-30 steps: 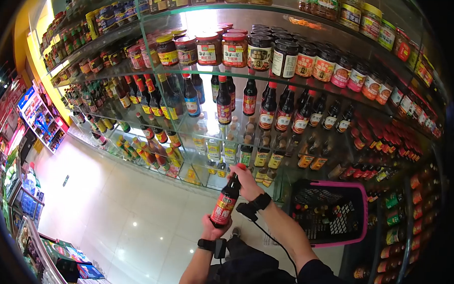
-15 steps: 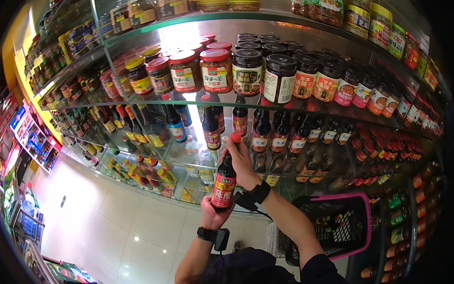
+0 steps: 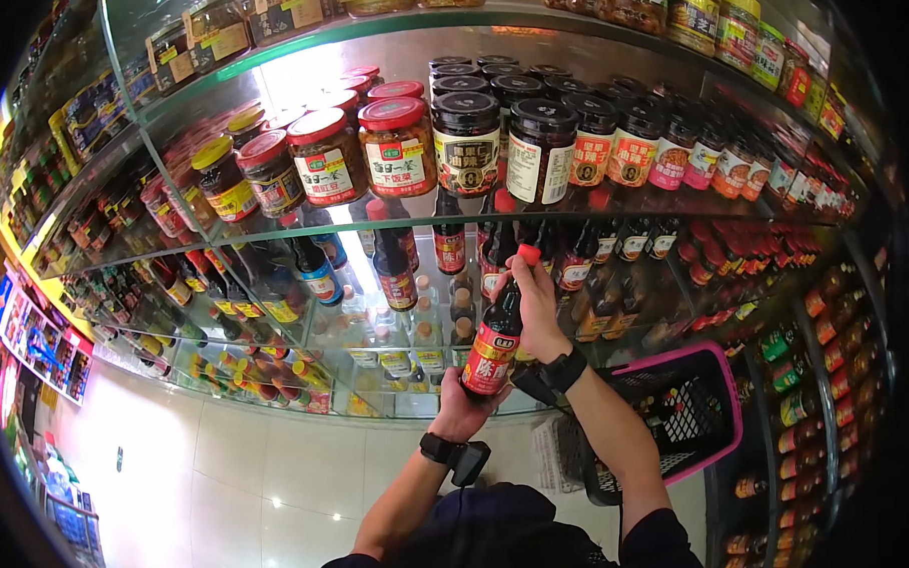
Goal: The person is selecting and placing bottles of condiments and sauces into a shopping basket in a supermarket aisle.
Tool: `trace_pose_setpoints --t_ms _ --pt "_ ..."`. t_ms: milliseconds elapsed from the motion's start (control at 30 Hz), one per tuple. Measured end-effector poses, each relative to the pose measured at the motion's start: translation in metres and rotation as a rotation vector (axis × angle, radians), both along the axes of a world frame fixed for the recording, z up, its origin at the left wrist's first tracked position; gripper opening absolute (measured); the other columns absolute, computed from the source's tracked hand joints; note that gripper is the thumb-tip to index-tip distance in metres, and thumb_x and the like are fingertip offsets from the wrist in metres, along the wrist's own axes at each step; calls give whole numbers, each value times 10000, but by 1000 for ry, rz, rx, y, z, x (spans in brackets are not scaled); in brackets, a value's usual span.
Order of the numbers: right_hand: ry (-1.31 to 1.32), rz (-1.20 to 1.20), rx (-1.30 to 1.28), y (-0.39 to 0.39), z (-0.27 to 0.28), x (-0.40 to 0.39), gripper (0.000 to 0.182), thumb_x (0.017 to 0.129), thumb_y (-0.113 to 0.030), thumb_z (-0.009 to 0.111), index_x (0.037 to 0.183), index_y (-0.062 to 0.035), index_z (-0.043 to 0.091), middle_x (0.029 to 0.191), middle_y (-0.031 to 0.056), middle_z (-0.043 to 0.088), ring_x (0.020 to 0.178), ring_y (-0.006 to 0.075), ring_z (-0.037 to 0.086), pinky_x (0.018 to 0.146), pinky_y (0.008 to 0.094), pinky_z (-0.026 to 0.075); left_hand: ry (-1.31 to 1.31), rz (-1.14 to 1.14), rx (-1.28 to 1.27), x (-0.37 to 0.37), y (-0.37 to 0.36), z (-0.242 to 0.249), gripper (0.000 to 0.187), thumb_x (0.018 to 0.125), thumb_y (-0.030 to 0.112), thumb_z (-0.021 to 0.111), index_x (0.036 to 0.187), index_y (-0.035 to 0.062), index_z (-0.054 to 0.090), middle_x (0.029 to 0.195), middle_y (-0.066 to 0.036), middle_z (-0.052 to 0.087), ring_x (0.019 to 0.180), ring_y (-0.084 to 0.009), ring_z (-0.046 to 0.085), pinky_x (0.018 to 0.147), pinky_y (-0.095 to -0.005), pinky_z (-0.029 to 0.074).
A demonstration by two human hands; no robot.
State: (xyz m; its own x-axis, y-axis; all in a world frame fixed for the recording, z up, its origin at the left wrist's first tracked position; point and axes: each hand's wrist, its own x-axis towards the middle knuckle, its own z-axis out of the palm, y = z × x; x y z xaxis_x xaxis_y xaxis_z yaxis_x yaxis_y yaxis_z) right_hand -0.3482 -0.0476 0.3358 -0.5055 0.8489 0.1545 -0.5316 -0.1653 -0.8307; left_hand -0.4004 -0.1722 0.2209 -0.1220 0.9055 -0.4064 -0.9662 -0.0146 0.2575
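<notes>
Between my two hands is a dark vinegar bottle with a red cap and a red label, tilted with its cap up and to the right. My left hand is closed round its base. Up at the neck, my right hand wraps the bottle just below the cap. The bottle is in front of the glass shelf that carries similar dark bottles. A black band with a small device sits on each wrist.
Glass shelves hold rows of jars with red lids and black lids. A black shopping basket with a pink rim is at my right, with items inside. More bottles line the right side. Pale floor tiles lie below.
Both hands and the bottle have shifted right in view, and the bottle leans more to the right. The shelves appear nearer and further left as the camera view turned.
</notes>
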Motion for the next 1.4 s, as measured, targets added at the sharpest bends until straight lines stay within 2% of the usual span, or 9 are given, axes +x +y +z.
trace_pose_setpoints --t_ms 200,267,500,733,800,933,1067,1133,1400 --pt "-5 122 156 4 4 -32 188 875 -248 480 902 -63 463 651 28 519 565 115 520 513 229 423 21 -75 106 -31 3 -7 470 870 338 245 1144 -9 403 1061 -178 510 983 -302 504 863 -429 430" --pt "-11 115 169 6 2 -44 190 873 -250 485 909 -64 463 654 25 518 569 108 520 502 225 421 127 -78 134 -42 0 2 468 879 323 251 1152 -34 381 1068 -188 503 987 -322 497 894 -436 418" --pt "-66 61 424 15 -4 -81 191 876 -240 483 889 -54 440 641 30 508 565 101 507 548 228 414 -29 -97 28 -80 4 23 481 871 321 258 1198 -20 345 1168 -177 434 1091 -348 417 944 -483 339" --pt "29 50 240 23 0 -98 214 882 -256 474 840 -49 444 574 29 497 523 108 488 526 238 400 159 -170 -148 -104 16 25 505 854 329 303 1207 -33 304 1176 -199 404 1017 -385 473 881 -482 370" --pt "-2 49 326 28 -2 -105 208 884 -247 472 830 -47 447 581 25 492 527 104 481 525 239 398 140 -105 -103 -110 19 19 509 852 314 312 1213 -43 278 1178 -208 403 1020 -388 470 874 -475 372" --pt "50 33 556 43 -4 -121 123 878 -176 482 874 -57 451 635 16 499 591 98 498 552 230 427 79 -91 -145 -128 41 7 516 853 314 317 1215 -50 269 1183 -212 401 1022 -384 467 878 -468 372" --pt "69 47 484 48 -4 -130 92 884 -143 467 873 -58 434 646 6 472 614 90 485 586 232 414 71 -2 -95 -128 52 18 519 853 324 338 1213 -42 263 1192 -197 402 1084 -363 414 872 -440 385" --pt "23 25 555 57 -12 -136 96 885 -145 465 873 -58 426 657 7 464 615 88 483 584 228 415 248 155 -207 -122 54 30 516 852 323 354 1207 -40 264 1173 -201 411 1084 -355 414 872 -433 392" --pt "14 -17 561 59 -18 -145 100 871 -134 485 847 -50 437 657 10 471 604 92 476 574 230 409 100 21 -157 -144 71 -1 484 831 316 392 1187 -3 315 1058 -207 452 939 -313 493 823 -404 431"
